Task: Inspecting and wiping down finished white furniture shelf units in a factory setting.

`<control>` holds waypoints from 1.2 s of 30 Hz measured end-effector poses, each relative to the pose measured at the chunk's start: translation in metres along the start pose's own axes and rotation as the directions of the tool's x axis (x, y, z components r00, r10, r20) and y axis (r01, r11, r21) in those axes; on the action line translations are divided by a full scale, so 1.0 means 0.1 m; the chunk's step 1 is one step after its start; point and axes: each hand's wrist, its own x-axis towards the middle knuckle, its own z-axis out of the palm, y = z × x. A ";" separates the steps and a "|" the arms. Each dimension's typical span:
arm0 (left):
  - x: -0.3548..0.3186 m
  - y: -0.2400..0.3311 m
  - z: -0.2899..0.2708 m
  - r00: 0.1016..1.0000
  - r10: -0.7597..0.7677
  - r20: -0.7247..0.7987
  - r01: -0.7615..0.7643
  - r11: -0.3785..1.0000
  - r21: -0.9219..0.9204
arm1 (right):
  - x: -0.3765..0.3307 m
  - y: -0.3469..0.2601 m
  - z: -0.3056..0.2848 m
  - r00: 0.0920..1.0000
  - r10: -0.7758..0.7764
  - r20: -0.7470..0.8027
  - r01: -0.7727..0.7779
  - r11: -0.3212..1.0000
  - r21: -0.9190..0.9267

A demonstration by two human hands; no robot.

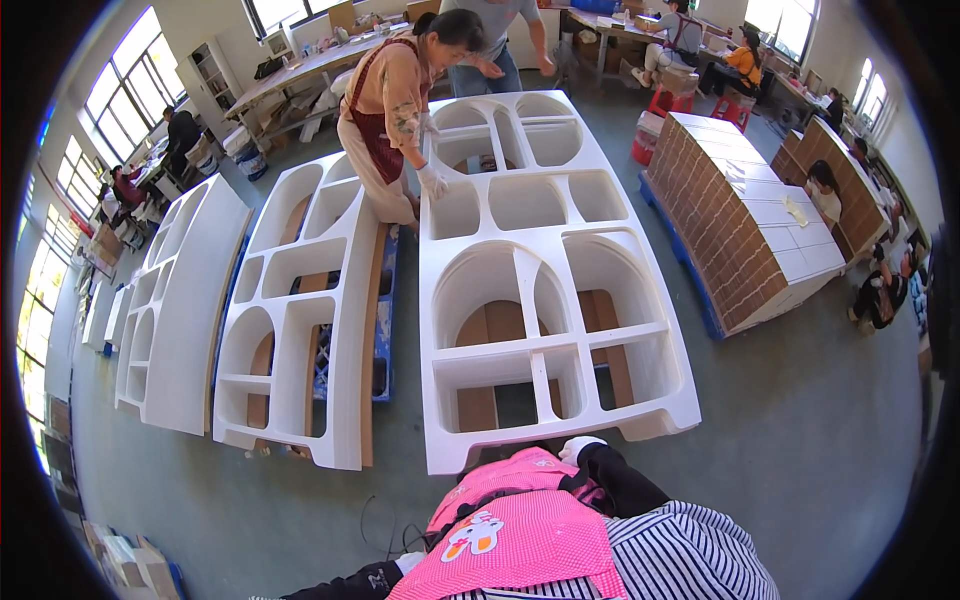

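Observation:
A large white shelf unit (490, 237) with arched and square openings lies on its back in front of me. My right hand (582, 449), in a white glove, is at the unit's near edge, beside the cut-out between its feet. Its fingers are too small and partly hidden to read. Low down at the left, my left hand (408, 562) shows only as a bit of white glove beside my pink apron (540, 530), far from the unit; its fingers are hidden. Across the unit, a co-worker (390, 120) in white gloves leans over its far left side, one hand on the rim.
Left stand two more white shelf units (340, 300) (185, 330), the nearer on a blue pallet (384, 340). Right, a stack of white-topped brown panels (690, 230) rests on another pallet. Another person stands beyond the unit. Workers sit at tables behind. A thin cable (390, 530) lies near my left.

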 end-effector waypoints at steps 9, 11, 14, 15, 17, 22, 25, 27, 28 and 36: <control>0.15 0.02 0.02 1.000 -0.015 -0.008 0.015 0.999 -0.040 | -0.12 -0.07 -0.09 0.998 -0.054 -0.027 0.054 0.999 0.004; 0.13 0.01 0.02 1.000 -0.016 -0.009 0.015 0.999 -0.049 | -0.09 -0.07 -0.07 0.999 -0.042 -0.025 0.042 0.999 0.007; 0.13 0.02 0.04 1.000 -0.020 -0.009 0.019 0.998 -0.057 | -0.04 -0.04 -0.05 0.999 -0.041 -0.017 0.041 0.999 -0.002; 0.13 0.02 0.03 1.000 -0.022 -0.010 0.021 0.998 -0.060 | -0.02 -0.03 -0.05 0.999 -0.053 -0.011 0.053 0.998 -0.016; 0.14 0.04 0.03 1.000 -0.025 -0.010 0.024 0.998 -0.062 | 0.00 -0.01 -0.03 0.999 -0.038 -0.016 0.038 0.999 -0.003; 0.08 0.00 0.05 0.999 -0.041 -0.015 0.040 0.997 -0.072 | -0.08 -0.08 -0.10 1.000 0.003 -0.024 -0.002 0.999 0.049; 0.04 -0.01 0.02 0.999 -0.046 -0.016 0.045 0.996 -0.071 | -0.14 -0.11 -0.14 1.000 -0.015 -0.023 0.016 0.998 0.057; -0.11 -0.07 0.04 0.999 -0.051 -0.016 0.050 0.996 -0.069 | -0.18 -0.12 -0.17 0.996 -0.088 -0.015 0.088 0.996 0.019; -0.12 -0.07 0.05 0.998 -0.056 -0.018 0.055 0.996 -0.071 | -0.17 -0.12 -0.17 0.996 -0.091 -0.015 0.091 0.996 0.019; 0.01 0.00 0.05 0.996 -0.081 -0.025 0.079 0.994 -0.075 | -0.01 -0.02 -0.04 0.998 -0.046 -0.036 0.047 0.998 0.035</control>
